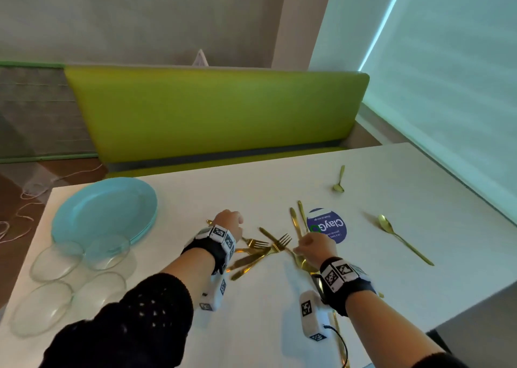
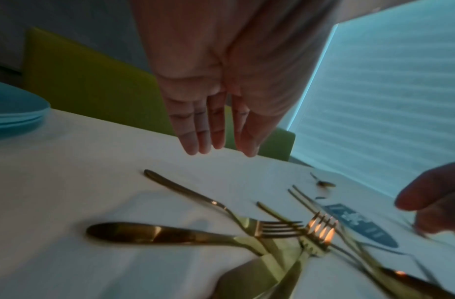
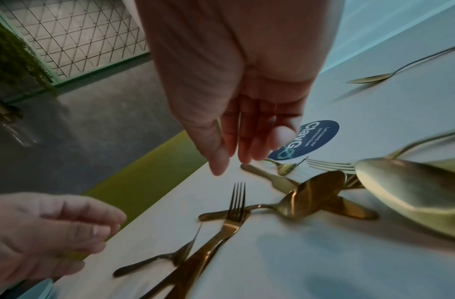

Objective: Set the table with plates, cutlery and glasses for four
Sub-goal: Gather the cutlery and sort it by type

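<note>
Gold cutlery (image 1: 265, 251), made up of forks, knives and spoons, lies in a crossed heap at the middle of the white table (image 1: 391, 289). My left hand (image 1: 230, 223) hovers over the heap's left end, fingers straight (image 2: 208, 131), holding nothing. A fork (image 2: 247, 218) and a knife (image 2: 170, 235) lie just under it. My right hand (image 1: 310, 244) hovers over the right end, fingers extended (image 3: 249, 145) above a spoon (image 3: 316, 190) and a fork (image 3: 234, 208), empty. A stack of light blue plates (image 1: 103, 213) and several clear glasses (image 1: 58, 261) sit at the table's left.
Two gold spoons lie apart on the right half, one far (image 1: 339, 181) and one nearer (image 1: 402, 239). A round blue sticker (image 1: 327, 225) is on the table beyond the heap. A green bench (image 1: 212, 113) runs along the far edge. A window blind fills the right.
</note>
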`<state>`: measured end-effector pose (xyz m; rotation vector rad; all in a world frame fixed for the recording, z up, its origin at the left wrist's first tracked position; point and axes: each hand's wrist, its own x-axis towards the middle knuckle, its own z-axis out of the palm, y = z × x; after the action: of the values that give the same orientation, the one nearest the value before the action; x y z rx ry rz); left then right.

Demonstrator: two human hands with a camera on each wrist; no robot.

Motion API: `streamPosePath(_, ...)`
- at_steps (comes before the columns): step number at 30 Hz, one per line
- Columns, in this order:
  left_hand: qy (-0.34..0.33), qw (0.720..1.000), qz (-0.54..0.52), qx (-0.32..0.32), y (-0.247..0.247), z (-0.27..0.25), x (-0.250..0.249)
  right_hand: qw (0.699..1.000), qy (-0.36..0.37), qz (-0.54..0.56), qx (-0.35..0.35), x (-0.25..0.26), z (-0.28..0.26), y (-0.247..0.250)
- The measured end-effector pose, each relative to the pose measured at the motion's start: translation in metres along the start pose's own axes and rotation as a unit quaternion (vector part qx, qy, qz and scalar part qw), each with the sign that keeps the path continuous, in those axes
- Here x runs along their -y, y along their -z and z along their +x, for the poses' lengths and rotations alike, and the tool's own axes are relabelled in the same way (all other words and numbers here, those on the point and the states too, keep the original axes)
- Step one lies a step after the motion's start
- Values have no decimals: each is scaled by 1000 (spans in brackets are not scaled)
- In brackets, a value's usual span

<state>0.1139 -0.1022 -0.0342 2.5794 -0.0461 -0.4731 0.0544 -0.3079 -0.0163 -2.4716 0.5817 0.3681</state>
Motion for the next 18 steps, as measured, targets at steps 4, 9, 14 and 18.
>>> streamPosePath(4, 20, 995, 84, 51, -18, 21, 3, 1000, 9, 6, 21, -11, 24, 2)
streamPosePath(9, 30, 987, 139, 69, -29, 34, 11, 999, 23, 5, 41, -13, 35, -7)
streamPosePath(14, 28, 993, 110, 16, -34, 39, 16, 998, 37, 0, 54, -14, 37, -23)
streamPosePath(18, 23, 995, 101, 11, -30, 40, 17, 998, 33, -5, 62, -11, 33, -33)
